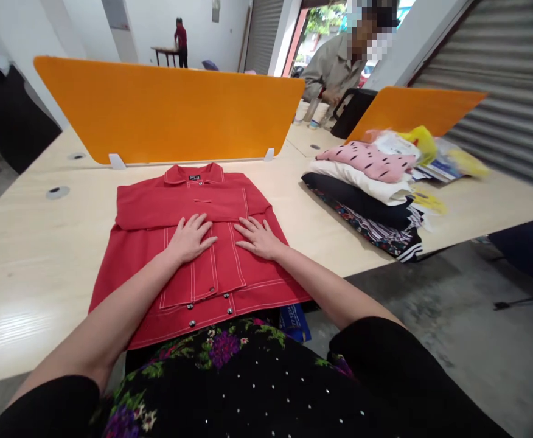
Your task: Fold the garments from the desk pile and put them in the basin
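A red jacket [221, 210] with white stitching lies on the pale wooden table [330, 243], its collar at the far side and its sleeves folded across the front. Metal snaps show along its near hem, which reaches the table's front edge. My left hand [191, 238] rests flat on the jacket's middle, fingers spread. To its right, my right hand [260, 238] also lies flat on the cloth with its fingers apart. Neither hand grips anything.
An orange divider [170, 115] stands behind the jacket on white feet. A stack of folded clothes [362, 188] sits to the right, beside yellow and clear plastic packaging [431, 152]. Beyond a second orange panel [412, 109] is a person in a grey shirt [334, 64].
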`<state>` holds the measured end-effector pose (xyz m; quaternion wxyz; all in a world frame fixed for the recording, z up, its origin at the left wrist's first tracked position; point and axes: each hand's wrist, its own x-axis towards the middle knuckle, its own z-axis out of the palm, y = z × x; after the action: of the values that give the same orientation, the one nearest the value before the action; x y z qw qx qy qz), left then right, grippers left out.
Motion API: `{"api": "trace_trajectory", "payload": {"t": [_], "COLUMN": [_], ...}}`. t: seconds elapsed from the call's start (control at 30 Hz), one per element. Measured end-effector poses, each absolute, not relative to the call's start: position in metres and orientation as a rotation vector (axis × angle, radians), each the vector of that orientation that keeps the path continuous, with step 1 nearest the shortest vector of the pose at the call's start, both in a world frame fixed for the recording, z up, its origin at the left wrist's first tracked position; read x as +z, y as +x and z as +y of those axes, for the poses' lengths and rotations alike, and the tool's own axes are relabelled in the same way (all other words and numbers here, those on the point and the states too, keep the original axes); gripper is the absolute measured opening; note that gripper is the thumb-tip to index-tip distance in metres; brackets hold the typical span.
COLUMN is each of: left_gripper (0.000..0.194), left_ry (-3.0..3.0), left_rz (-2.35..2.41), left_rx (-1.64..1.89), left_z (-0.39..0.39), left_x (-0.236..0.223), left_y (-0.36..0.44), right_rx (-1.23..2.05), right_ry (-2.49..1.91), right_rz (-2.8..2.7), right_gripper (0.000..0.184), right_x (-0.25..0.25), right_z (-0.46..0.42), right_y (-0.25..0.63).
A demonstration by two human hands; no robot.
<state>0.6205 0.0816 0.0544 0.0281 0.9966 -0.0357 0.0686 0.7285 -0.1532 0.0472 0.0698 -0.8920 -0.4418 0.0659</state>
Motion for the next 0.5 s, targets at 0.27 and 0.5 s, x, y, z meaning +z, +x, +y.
{"api": "trace_trajectory", "payload": {"t": [0.27,0.5], "left_gripper": [0.057,0.054], "left_ry": [3.099,2.935], "left_rz": [-0.230,-0.190], "left_rx": [0.023,0.281], "left_z": [0.035,0.090], "left_x": [0.038,0.054], "left_y": [0.545,0.512], "right_rx": [0.142,-0.050], "right_ry": [-2.662,-2.406], "right_rz": [-1.386,-1.207], "right_gripper": [0.067,0.056], "right_x": [0.047,0.040], "right_z": [-0.177,-0.232], "right_y": [0.688,0.707]}}
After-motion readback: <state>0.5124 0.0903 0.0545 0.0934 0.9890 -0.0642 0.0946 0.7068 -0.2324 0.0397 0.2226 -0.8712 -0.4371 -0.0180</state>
